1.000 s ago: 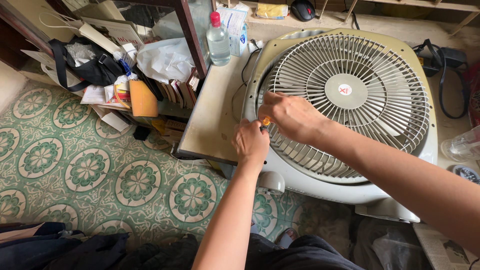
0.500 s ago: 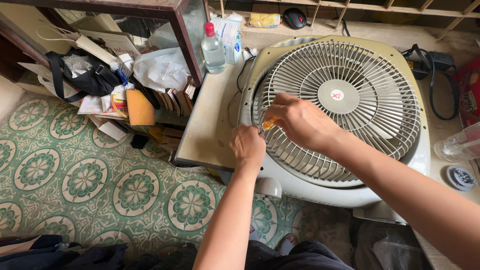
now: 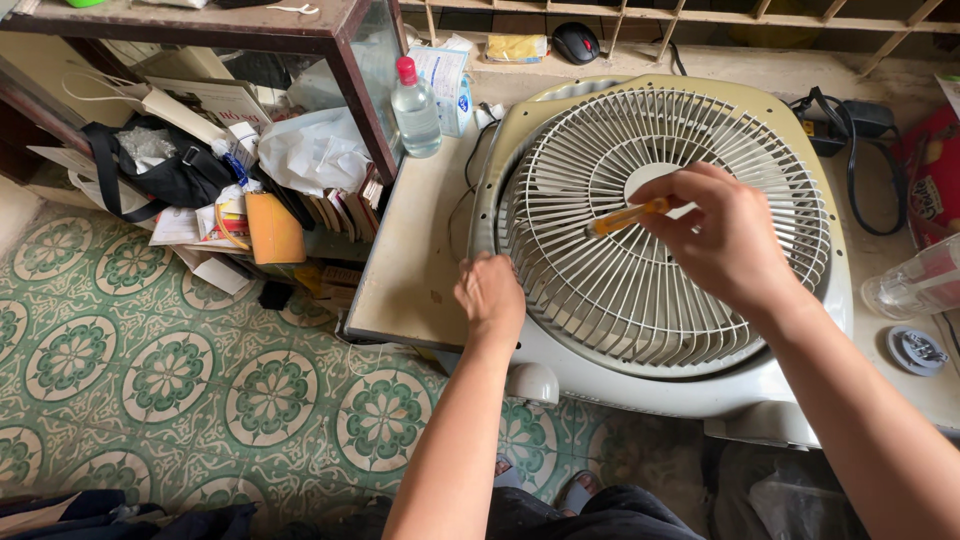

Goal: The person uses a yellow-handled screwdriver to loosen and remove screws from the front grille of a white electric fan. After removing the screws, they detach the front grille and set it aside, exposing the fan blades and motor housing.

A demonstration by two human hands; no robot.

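Two hands: both over a box fan (image 3: 560,330) lying face-up on the bench (image 3: 415,260).
Left hand (image 3: 490,295): pressed on the fan's left rim, fingers curled over the edge; appears to steady the housing.
Right hand (image 3: 725,235): pinching a small screwdriver (image 3: 625,217) with an orange handle, raised above the round grille (image 3: 600,290), near the hub.
Screwdriver axis: nearly level, long axis running left–right, slightly tilted; free end points left and a little down.
Nearby: clear bottle (image 3: 415,100) with red cap stands left of the fan.
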